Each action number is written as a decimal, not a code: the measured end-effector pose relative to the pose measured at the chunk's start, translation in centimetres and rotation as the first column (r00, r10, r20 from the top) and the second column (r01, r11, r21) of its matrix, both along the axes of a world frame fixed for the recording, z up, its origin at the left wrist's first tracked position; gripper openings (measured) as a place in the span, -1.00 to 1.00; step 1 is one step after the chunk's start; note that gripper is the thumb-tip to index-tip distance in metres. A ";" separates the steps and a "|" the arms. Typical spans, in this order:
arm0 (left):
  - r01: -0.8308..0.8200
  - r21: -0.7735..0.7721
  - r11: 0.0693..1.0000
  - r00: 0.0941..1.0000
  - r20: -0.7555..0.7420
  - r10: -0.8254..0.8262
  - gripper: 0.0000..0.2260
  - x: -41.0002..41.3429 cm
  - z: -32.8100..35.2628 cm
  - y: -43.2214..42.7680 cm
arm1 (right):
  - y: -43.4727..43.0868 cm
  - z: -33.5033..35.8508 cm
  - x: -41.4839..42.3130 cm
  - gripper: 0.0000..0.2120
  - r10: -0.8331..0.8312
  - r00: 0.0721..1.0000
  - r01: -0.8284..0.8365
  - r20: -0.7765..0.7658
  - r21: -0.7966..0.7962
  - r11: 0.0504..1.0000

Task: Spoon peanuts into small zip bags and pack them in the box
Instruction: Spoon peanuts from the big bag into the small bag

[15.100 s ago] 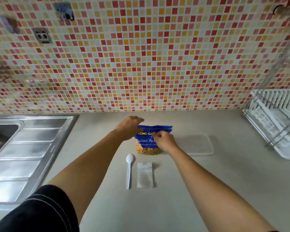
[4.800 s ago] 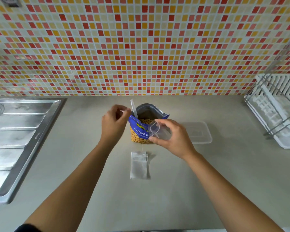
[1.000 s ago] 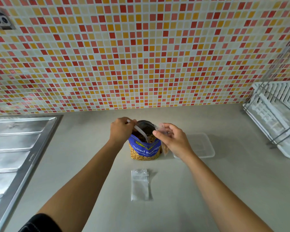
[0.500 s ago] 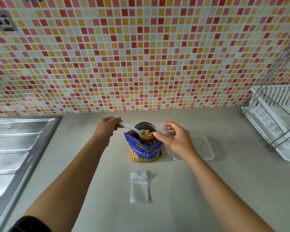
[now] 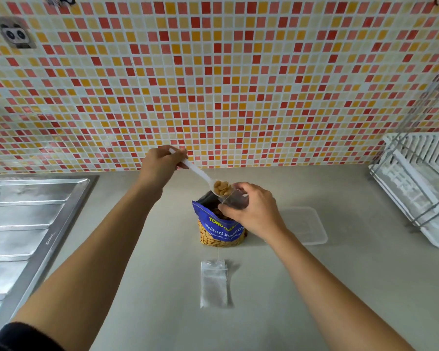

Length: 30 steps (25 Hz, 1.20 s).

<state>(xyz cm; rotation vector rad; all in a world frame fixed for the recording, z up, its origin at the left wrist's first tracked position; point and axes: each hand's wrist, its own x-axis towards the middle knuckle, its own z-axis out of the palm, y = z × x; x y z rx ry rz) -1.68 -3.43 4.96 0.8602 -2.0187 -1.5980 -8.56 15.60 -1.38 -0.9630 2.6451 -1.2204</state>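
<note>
The left hand (image 5: 160,164) pinches the handle end of a white plastic spoon (image 5: 200,174), whose bowl, heaped with peanuts (image 5: 221,187), sits at the open mouth of a small clear zip bag (image 5: 235,197) that the right hand (image 5: 251,211) grips between thumb and fingers, directly above the opened blue peanut bag (image 5: 221,231) standing on the tabletop (image 5: 340,287). A clear plastic box (image 5: 304,225) lies just to the right of the peanut bag, partly hidden by the right hand. An empty zip bag (image 5: 214,283) lies flat on the tabletop nearer the person, between the forearms, with a steel sink (image 5: 23,224) at the left and a white dish rack (image 5: 421,188) at the right.
</note>
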 end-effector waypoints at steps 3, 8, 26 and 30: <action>0.215 -0.528 0.822 0.973 0.039 -0.229 -0.83 0.7 2.5 2.7 | -0.5 -0.1 0.4 -0.49 -0.011 0.999 0.014 0.032 -0.086 0.996; 0.123 -0.705 0.699 0.979 -0.031 -0.203 -0.83 1.5 5.4 3.0 | -0.9 0.1 0.4 -0.55 -0.037 0.995 0.055 0.097 -0.193 0.980; 0.056 -0.693 0.718 0.985 0.157 0.074 -0.73 2.5 -4.2 5.9 | 2.9 2.8 -2.4 -0.63 -0.040 0.959 0.131 0.281 -0.311 0.941; 0.333 -0.194 0.923 0.943 0.089 -0.322 -0.73 2.5 -3.5 11.9 | 4.5 3.2 -2.8 -0.64 -0.018 0.956 0.116 0.292 -0.323 0.939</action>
